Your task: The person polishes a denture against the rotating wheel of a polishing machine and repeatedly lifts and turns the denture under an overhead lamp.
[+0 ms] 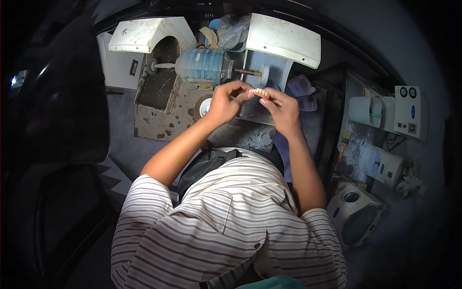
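Between my two hands is a denture (260, 91), a curved row of cream teeth on a pinkish base. My left hand (227, 102) pinches its left end between thumb and fingers. With thumb and fingers, my right hand (283, 110) grips the other end. Both hands are raised in front of the polishing lathe, whose motor (202, 66) is wrapped in blue plastic. Just beyond the denture, a pale polishing wheel (264, 75) sits on the lathe's right shaft, apart from my fingers. The parts of the denture under my fingertips are hidden.
White hoods (284, 41) cover both lathe ends; a dirty grey tray (159, 77) lies below the left one. A white round dish (206, 107) stands by my left wrist. To the right are a brush (343, 144), a gauge box (408, 111) and a white machine (357, 212).
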The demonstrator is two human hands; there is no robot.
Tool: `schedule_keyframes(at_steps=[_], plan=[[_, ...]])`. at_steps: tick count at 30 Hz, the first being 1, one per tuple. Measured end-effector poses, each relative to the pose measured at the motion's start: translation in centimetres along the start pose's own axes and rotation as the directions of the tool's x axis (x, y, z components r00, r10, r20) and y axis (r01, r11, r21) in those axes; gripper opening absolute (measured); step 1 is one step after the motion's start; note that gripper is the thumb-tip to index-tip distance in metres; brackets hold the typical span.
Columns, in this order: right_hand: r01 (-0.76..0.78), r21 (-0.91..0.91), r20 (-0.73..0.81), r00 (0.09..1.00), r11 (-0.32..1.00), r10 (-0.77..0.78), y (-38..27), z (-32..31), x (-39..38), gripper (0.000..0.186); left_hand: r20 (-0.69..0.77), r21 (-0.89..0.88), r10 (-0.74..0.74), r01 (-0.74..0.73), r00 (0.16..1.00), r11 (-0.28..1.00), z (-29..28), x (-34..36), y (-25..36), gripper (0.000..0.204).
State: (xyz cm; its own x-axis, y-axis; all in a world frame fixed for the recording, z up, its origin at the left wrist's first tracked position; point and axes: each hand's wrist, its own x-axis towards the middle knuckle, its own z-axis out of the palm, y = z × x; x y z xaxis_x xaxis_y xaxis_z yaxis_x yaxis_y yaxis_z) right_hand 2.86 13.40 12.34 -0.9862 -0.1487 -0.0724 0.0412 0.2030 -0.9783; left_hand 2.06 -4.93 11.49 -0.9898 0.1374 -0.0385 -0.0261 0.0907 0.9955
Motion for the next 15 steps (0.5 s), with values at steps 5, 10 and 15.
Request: schedule_keyframes(at_steps=[5, 10, 15], plan=[[0.404, -0.283, 0.096, 0.914, 0.870, -0.393, -9.0, -0.3, -3.5, 0.025, 0.060, 0.170, 0.336, -0.341, 0.940, 0.924, -2.6, -4.2, 6.7, 0.011], [0.558, -0.321, 0.155, 0.828, 0.765, -0.539, -11.8, 0.7, -5.1, 0.024, 0.000, 0.051, 0.438, -0.437, 0.899, 0.898, -3.1, -6.7, 8.0, 0.011], [0.568, -0.295, 0.196, 0.823, 0.768, -0.533, -12.8, 1.7, -6.2, 0.026, -0.035, 0.040, 0.434, -0.433, 0.900, 0.901, -3.8, -8.7, 7.8, 0.012]])
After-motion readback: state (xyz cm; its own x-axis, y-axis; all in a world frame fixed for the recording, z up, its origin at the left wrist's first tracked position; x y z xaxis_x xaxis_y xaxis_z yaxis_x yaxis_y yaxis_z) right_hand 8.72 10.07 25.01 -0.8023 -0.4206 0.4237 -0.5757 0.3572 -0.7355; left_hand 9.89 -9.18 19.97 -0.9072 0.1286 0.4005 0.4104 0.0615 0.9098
